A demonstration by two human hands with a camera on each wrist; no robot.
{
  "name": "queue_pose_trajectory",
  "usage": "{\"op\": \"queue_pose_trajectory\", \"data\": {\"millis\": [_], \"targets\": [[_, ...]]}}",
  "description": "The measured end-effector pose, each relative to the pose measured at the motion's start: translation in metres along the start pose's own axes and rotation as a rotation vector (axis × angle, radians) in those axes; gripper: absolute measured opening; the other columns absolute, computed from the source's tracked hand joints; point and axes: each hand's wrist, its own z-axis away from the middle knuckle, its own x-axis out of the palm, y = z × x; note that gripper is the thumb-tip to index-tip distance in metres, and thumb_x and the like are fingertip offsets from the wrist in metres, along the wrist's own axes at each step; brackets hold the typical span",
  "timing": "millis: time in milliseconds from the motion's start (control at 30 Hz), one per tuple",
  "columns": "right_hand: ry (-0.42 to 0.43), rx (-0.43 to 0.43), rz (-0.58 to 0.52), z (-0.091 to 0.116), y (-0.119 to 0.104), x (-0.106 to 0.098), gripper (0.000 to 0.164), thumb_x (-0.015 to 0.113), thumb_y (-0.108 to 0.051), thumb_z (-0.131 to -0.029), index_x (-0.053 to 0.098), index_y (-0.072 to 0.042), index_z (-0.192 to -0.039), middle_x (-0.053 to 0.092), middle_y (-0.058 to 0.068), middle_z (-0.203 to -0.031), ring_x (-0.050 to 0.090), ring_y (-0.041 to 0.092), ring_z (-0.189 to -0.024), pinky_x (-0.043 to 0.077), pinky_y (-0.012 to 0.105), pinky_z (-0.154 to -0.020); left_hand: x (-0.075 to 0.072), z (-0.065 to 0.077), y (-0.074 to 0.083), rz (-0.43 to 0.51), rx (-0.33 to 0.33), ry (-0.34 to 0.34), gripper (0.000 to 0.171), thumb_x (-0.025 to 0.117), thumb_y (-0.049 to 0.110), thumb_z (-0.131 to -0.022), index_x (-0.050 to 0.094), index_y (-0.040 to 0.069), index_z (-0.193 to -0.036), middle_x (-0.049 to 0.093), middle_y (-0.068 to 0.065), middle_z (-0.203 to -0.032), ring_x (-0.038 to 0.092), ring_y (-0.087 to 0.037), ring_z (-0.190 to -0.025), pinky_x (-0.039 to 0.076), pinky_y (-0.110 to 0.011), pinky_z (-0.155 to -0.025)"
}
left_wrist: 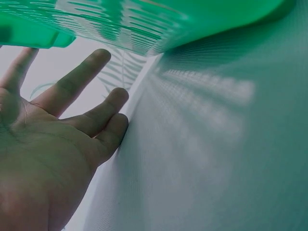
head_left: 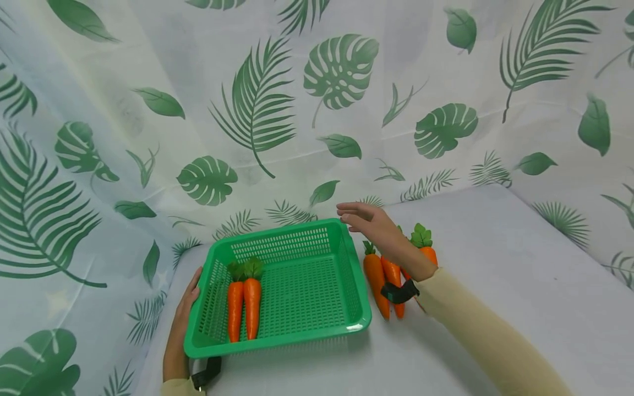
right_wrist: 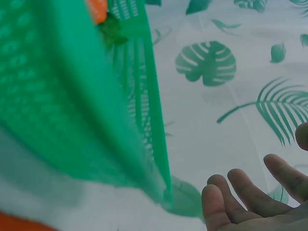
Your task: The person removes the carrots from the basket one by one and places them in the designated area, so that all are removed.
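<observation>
A green plastic basket [head_left: 297, 338] with slotted walls stands on the white surface. Inside it, along the left part, lie two orange carrots [head_left: 251, 308] with leafy green tops. My left hand [head_left: 186, 301] is at the basket's left side, fingers extended beside the wall; the left wrist view shows its palm [left_wrist: 53, 144] and spread fingers under the rim. Near the far right corner, my right hand [head_left: 369, 221] is raised with fingers stretched out and nothing held. A gap separates its fingers [right_wrist: 250, 192] from the rim in the right wrist view.
Several more carrots [head_left: 375, 281] lie right of the basket, partly hidden under my right forearm. A white cloth backdrop [head_left: 376, 165] printed with green leaves rises behind and at the left. Dark bands [head_left: 400, 291] circle both wrists.
</observation>
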Motion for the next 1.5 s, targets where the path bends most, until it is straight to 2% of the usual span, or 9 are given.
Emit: {"op": "queue_pose_trajectory", "data": {"millis": [233,500,800,933,1100,1167,1233,1400,1500], "targets": [[-0.044,0.016,-0.018,-0.009,-0.001,0.02,0.046,0.058,-0.027,-0.114,0.057,-0.006,-0.155,0.054,0.015,-0.157,0.052,0.038,-0.14,0.041,0.056,-0.116,0.003,0.004,0.003,-0.025,-0.023,0.031,0.063,0.029,0.038,-0.12,0.01,0.012,-0.174,0.009,-0.015,-0.178,0.032,-0.005,-0.141,0.036,-0.012,-0.102],[-0.125,0.0,-0.065,-0.016,0.004,0.038,0.047,0.056,-0.02,-0.114,0.053,0.002,-0.156,0.05,0.023,-0.159,0.051,0.039,-0.14,0.045,0.055,-0.112,-0.005,-0.006,0.0,0.036,0.034,-0.076,0.067,0.026,0.031,-0.12,-0.006,-0.001,-0.17,-0.009,-0.026,-0.175,0.036,0.02,-0.131,0.034,-0.011,-0.105],[-0.159,0.037,-0.061,-0.025,0.003,0.056,0.047,0.057,-0.023,-0.113,0.055,-0.001,-0.155,0.051,0.02,-0.159,0.052,0.038,-0.14,0.044,0.057,-0.113,-0.001,0.0,0.002,0.011,-0.007,-0.007,0.064,0.027,0.035,-0.121,0.004,0.008,-0.173,0.003,-0.02,-0.177,0.039,0.006,-0.135,0.038,-0.013,-0.102],[-0.183,0.047,-0.037,-0.03,0.004,0.063,0.046,0.056,-0.022,-0.114,0.055,-0.001,-0.155,0.05,0.024,-0.158,0.054,0.036,-0.138,0.048,0.051,-0.109,0.001,0.002,0.001,-0.01,-0.009,0.02,0.063,0.029,0.036,-0.12,0.009,0.01,-0.174,0.008,-0.016,-0.178,0.037,0.002,-0.137,0.038,-0.013,-0.102],[-0.203,0.066,-0.01,-0.035,0.007,0.074,0.047,0.056,-0.021,-0.114,0.054,0.002,-0.155,0.053,0.026,-0.155,0.056,0.036,-0.135,0.051,0.048,-0.104,-0.002,-0.002,0.0,0.033,0.033,-0.035,0.064,0.026,0.031,-0.121,0.001,0.002,-0.172,-0.001,-0.024,-0.177,0.039,0.01,-0.134,0.037,-0.013,-0.104],[-0.218,0.081,-0.011,-0.037,0.008,0.078,0.048,0.056,-0.021,-0.114,0.053,0.002,-0.156,0.053,0.026,-0.155,0.055,0.038,-0.135,0.051,0.048,-0.103,-0.003,-0.004,0.001,0.039,0.008,-0.057,0.066,0.026,0.034,-0.121,-0.004,0.005,-0.172,-0.004,-0.024,-0.176,0.039,0.01,-0.135,0.037,-0.013,-0.104],[-0.235,0.095,-0.012,-0.039,0.011,0.083,0.049,0.056,-0.022,-0.113,0.053,0.002,-0.156,0.053,0.025,-0.155,0.054,0.041,-0.136,0.05,0.048,-0.103,-0.003,-0.005,0.002,0.038,-0.025,-0.061,0.068,0.027,0.038,-0.12,-0.005,0.009,-0.173,-0.004,-0.023,-0.177,0.037,0.0,-0.143,0.038,-0.014,-0.104],[-0.263,0.152,-0.023,-0.045,0.02,0.094,0.048,0.057,-0.025,-0.113,0.056,-0.002,-0.155,0.055,0.022,-0.154,0.053,0.044,-0.138,0.048,0.053,-0.108,-0.002,-0.005,0.006,0.013,-0.101,-0.042,0.069,0.027,0.046,-0.119,-0.004,0.019,-0.174,0.0,-0.014,-0.179,0.017,-0.036,-0.159,0.037,-0.013,-0.105],[-0.282,0.173,-0.036,-0.047,0.023,0.098,0.048,0.058,-0.025,-0.112,0.056,-0.002,-0.154,0.054,0.021,-0.155,0.053,0.044,-0.138,0.045,0.058,-0.111,-0.001,-0.005,0.007,0.014,-0.125,-0.035,0.069,0.028,0.048,-0.119,-0.004,0.021,-0.174,0.001,-0.011,-0.179,0.013,-0.04,-0.16,0.037,-0.013,-0.104]]}}
